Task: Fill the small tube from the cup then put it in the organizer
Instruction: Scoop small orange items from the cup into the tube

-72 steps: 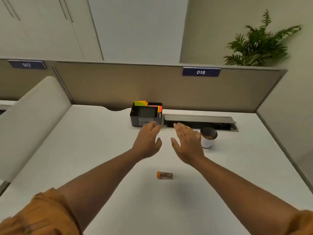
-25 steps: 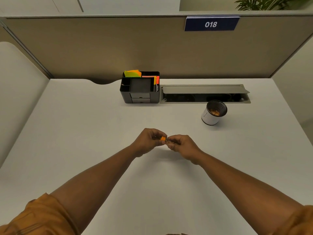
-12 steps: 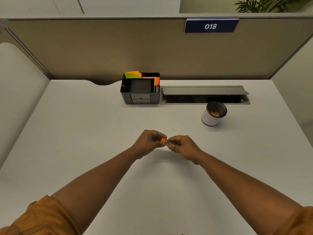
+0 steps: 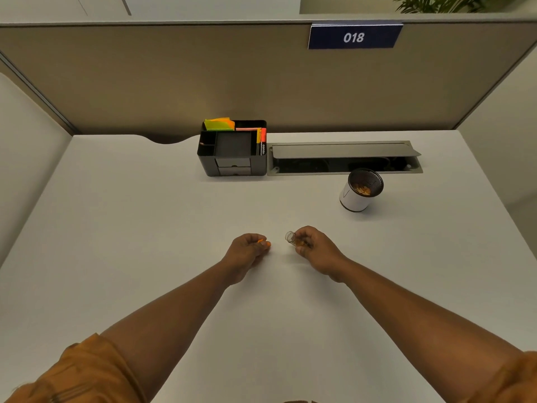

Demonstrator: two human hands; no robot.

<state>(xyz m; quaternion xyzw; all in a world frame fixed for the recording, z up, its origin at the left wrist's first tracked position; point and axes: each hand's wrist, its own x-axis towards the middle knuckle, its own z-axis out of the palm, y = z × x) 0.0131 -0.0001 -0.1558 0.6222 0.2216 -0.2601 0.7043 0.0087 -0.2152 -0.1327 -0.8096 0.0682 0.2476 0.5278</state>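
Note:
My right hand (image 4: 315, 251) grips a small clear tube (image 4: 291, 237) whose open mouth points left. A short gap away, my left hand (image 4: 247, 251) pinches the tube's orange cap (image 4: 265, 242) between its fingertips. Both hands hover low over the middle of the white desk (image 4: 145, 228). A white cup (image 4: 360, 191) with a dark inside holds small orange-brown pieces and stands to the right, beyond my right hand. The black organizer (image 4: 232, 149) sits at the back of the desk, with sticky notes and markers in its compartments.
An open grey cable tray (image 4: 344, 158) lies in the desk right of the organizer, just behind the cup. A tan partition (image 4: 203, 82) with a blue "018" sign (image 4: 354, 37) walls off the back. A pale side panel (image 4: 26, 158) stands on the left.
The tube lay on the desk, then both hands picked it up and held it together. Now the hands have drawn apart, the cap off in the left and the open tube in the right.

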